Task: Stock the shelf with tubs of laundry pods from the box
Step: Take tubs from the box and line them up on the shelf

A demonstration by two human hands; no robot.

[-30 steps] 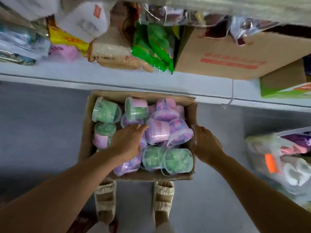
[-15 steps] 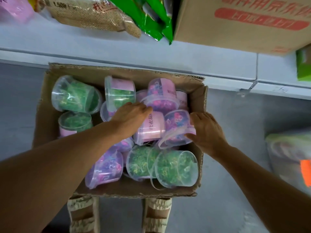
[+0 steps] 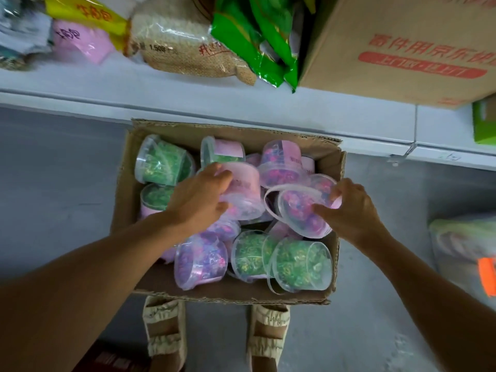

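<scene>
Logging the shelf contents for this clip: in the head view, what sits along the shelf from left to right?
Pink packet → clear sack of pale grain → green foil bags → large cardboard carton with red print → green box at the right edge. The yellow packet overlaps the pink one, so it is left out.

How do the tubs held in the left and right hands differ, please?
The left hand grips a tub showing its pink label; the right hand grips a tub showing pink pods through its clear lid. The left tub lies mid-box; the right tub lies by the right wall. Both lie tilted.
</scene>
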